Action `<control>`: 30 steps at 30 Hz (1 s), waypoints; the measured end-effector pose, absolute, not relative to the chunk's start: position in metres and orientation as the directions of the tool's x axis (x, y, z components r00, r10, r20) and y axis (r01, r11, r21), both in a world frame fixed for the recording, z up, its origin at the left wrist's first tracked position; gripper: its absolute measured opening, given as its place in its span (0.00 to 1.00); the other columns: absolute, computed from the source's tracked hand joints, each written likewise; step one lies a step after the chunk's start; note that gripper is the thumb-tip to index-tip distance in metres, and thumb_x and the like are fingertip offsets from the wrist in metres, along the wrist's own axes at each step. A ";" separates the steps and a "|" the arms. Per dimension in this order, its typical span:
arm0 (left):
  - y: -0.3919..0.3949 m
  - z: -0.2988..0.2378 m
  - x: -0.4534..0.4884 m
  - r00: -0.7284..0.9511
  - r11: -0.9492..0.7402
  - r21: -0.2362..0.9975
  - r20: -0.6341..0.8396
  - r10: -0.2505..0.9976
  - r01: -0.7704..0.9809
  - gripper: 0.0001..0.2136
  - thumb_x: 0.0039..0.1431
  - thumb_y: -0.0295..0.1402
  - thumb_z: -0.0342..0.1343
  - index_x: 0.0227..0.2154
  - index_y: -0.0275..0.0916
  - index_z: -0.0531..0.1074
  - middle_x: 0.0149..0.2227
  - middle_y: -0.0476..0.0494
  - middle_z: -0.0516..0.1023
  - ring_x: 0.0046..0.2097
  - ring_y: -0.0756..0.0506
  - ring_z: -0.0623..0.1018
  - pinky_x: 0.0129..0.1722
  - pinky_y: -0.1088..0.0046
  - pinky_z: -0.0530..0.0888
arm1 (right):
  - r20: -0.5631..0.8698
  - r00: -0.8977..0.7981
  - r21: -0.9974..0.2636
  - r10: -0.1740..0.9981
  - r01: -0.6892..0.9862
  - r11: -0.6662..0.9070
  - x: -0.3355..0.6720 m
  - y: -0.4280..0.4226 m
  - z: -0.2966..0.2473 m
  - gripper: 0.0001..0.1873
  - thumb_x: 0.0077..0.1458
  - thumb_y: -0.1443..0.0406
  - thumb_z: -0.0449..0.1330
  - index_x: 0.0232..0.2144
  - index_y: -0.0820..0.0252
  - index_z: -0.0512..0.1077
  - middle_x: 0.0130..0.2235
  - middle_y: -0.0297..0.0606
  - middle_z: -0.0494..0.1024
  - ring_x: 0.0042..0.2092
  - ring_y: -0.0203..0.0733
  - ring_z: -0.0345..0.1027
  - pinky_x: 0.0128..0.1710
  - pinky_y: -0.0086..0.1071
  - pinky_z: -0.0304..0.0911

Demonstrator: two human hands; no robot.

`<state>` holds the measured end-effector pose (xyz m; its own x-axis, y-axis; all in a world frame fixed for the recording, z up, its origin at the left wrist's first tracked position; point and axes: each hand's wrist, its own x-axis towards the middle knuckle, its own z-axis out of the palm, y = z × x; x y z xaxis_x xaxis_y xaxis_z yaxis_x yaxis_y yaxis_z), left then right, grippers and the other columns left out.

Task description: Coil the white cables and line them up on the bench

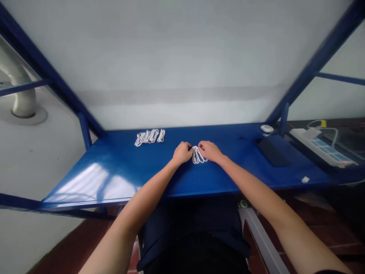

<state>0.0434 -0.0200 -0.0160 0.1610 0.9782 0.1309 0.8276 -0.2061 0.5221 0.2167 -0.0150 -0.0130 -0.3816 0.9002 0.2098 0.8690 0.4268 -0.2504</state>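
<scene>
A small coiled white cable (197, 156) lies on the blue table (114, 171) between my two hands. My left hand (182, 153) is closed, its fingers pinching the left side of the coil. My right hand (209, 150) is closed too and grips the coil's right side at the top. Both hands rest on the tabletop near the middle. A row of several more coiled white cables (149, 137) lies further back to the left, apart from my hands.
A black phone (271, 152) lies flat at the right, with a small white round object (267, 129) behind it. A white power strip (323, 151) sits on the neighbouring dark surface. A white tag (305, 179) lies near the front right edge. Blue frame posts stand at both sides.
</scene>
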 end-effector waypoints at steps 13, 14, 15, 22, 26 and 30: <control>-0.011 -0.009 0.042 0.141 -0.135 0.561 0.032 0.989 0.817 0.09 0.54 0.34 0.55 0.34 0.39 0.78 0.37 0.41 0.82 0.40 0.44 0.79 0.38 0.73 0.72 | 0.197 -0.374 -0.237 0.906 0.879 0.414 0.216 -0.018 -0.010 0.09 0.62 0.66 0.52 0.37 0.59 0.73 0.35 0.41 0.78 0.39 0.44 0.68 0.34 0.31 0.55; -0.010 -0.010 0.042 0.141 -0.132 0.547 0.025 0.990 0.827 0.09 0.54 0.35 0.55 0.34 0.39 0.78 0.37 0.41 0.82 0.40 0.43 0.79 0.37 0.73 0.72 | 0.196 -0.374 -0.235 0.907 0.880 0.413 0.216 -0.018 -0.010 0.09 0.62 0.66 0.52 0.37 0.59 0.73 0.35 0.41 0.78 0.39 0.44 0.68 0.35 0.32 0.55; -0.009 -0.010 0.043 0.147 -0.134 0.533 0.017 0.989 0.836 0.09 0.53 0.35 0.56 0.34 0.40 0.78 0.37 0.41 0.82 0.40 0.43 0.79 0.37 0.73 0.72 | 0.193 -0.373 -0.232 0.907 0.881 0.412 0.216 -0.017 -0.010 0.09 0.62 0.66 0.52 0.38 0.59 0.73 0.35 0.42 0.78 0.39 0.44 0.68 0.35 0.32 0.55; -0.008 -0.003 0.051 0.151 -0.110 0.452 -0.055 0.987 0.885 0.10 0.51 0.37 0.57 0.35 0.40 0.78 0.39 0.37 0.81 0.42 0.39 0.79 0.39 0.70 0.72 | 0.173 -0.356 -0.212 0.918 0.897 0.387 0.214 -0.018 -0.008 0.10 0.61 0.66 0.52 0.38 0.60 0.73 0.36 0.42 0.78 0.40 0.45 0.69 0.36 0.32 0.56; -0.014 0.008 0.043 0.089 -0.049 0.417 -0.075 0.993 0.907 0.12 0.50 0.38 0.58 0.35 0.39 0.79 0.40 0.34 0.81 0.42 0.39 0.80 0.39 0.69 0.72 | 0.167 -0.325 -0.272 0.931 0.892 0.360 0.220 -0.014 -0.009 0.09 0.60 0.66 0.53 0.35 0.60 0.73 0.36 0.42 0.79 0.38 0.42 0.70 0.33 0.30 0.57; -0.012 0.012 0.014 0.045 -0.002 0.389 -0.103 0.994 0.921 0.11 0.48 0.38 0.60 0.33 0.39 0.79 0.38 0.36 0.81 0.39 0.41 0.80 0.36 0.73 0.72 | 0.123 -0.212 -0.342 0.969 0.908 0.242 0.240 -0.004 -0.011 0.09 0.59 0.65 0.54 0.34 0.60 0.74 0.35 0.41 0.79 0.35 0.41 0.71 0.31 0.30 0.57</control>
<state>0.0142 -0.0123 0.0120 0.0453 0.9936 -0.1031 0.9214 -0.0017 0.3885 0.2401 -0.0039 -0.0107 -0.2125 0.9694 0.1226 0.9080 0.2422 -0.3418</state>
